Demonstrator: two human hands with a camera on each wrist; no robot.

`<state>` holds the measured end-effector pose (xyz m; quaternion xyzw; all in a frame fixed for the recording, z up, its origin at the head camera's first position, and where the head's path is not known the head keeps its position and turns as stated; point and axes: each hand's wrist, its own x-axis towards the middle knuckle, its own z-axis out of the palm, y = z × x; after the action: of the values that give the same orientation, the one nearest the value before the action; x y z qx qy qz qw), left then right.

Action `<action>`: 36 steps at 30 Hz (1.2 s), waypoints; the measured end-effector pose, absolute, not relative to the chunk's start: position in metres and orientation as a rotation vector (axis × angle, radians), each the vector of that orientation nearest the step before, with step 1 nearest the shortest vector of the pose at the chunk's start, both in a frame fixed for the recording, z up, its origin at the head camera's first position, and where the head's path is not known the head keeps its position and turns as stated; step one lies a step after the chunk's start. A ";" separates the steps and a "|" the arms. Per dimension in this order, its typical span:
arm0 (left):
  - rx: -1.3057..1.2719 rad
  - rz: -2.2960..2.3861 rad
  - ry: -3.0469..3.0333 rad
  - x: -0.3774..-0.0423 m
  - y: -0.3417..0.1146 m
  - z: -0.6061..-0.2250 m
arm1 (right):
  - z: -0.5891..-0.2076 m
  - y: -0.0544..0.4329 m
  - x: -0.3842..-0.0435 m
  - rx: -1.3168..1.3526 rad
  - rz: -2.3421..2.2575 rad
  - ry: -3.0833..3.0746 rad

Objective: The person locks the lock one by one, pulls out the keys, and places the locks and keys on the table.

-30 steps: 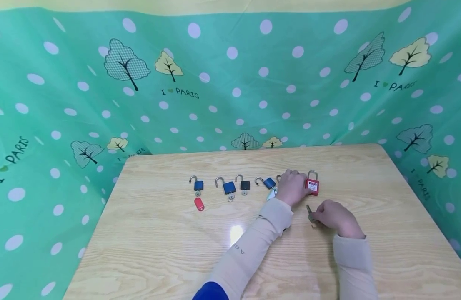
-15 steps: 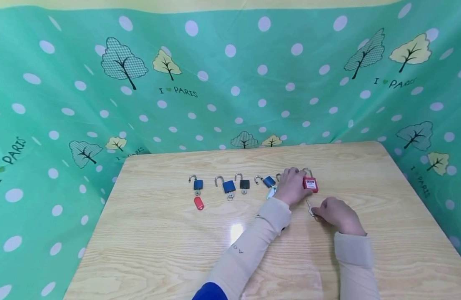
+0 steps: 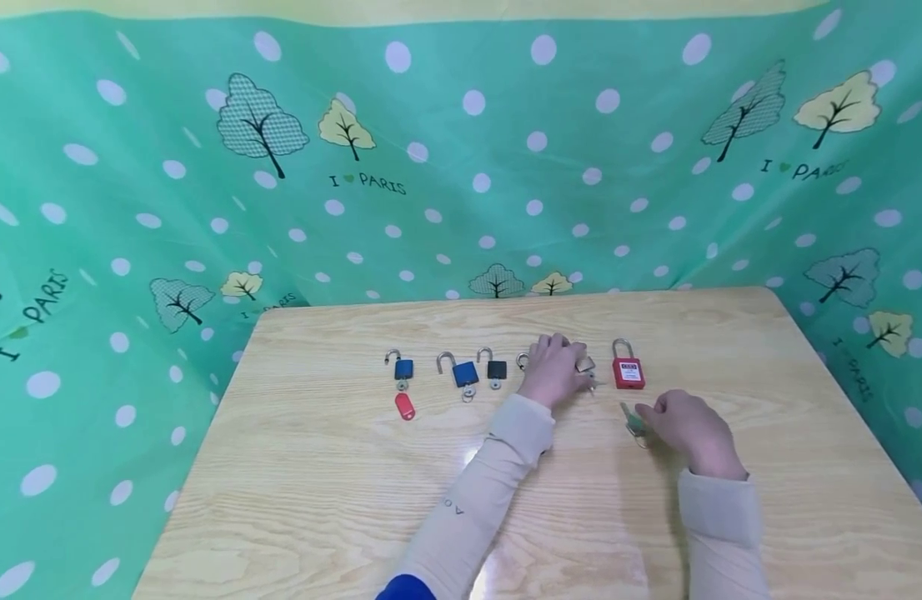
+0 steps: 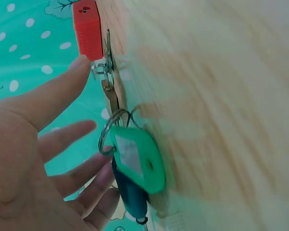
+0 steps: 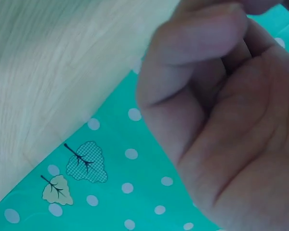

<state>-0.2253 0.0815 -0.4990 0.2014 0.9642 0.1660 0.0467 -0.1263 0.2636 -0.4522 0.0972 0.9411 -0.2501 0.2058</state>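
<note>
In the head view, my left hand (image 3: 554, 371) hovers over the right part of a row of padlocks, largely hiding a blue padlock (image 4: 130, 190) with a green key tag (image 4: 156, 163). Its fingers are spread and loosely bent, gripping nothing. By its thumb lies a small padlock (image 3: 585, 364) with keys. A red padlock (image 3: 628, 373) with a white label stands apart, just right of that hand. My right hand (image 3: 689, 425) pinches a key (image 3: 632, 418) on a ring in front of the red padlock. The right wrist view shows its curled fingers; the key is out of sight there.
Left along the row lie a blue padlock (image 3: 404, 369) with a red key tag (image 3: 405, 407), another blue padlock (image 3: 465, 374) and a black padlock (image 3: 496, 370), shackles open. A green dotted curtain (image 3: 431, 208) hangs behind the wooden table (image 3: 318, 483).
My left hand has let go of the red padlock and moved left, uncovering the small padlock. The right hand still pinches the key, whose angle has shifted.
</note>
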 end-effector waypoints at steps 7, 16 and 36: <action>0.691 0.298 2.956 -0.222 0.093 -0.503 | -0.457 0.252 -0.127 0.248 -0.806 2.641; 0.696 0.197 3.010 -0.227 0.099 -0.501 | -0.458 0.234 -0.138 0.235 -0.884 2.690; 0.719 0.405 3.047 -0.224 0.093 -0.495 | -0.460 0.230 -0.140 0.217 -0.984 2.891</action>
<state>-0.2242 0.0925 -0.4947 0.2277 0.9652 0.1282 -0.0077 -0.1399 0.2301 -0.4600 0.0708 0.9435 -0.3212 0.0401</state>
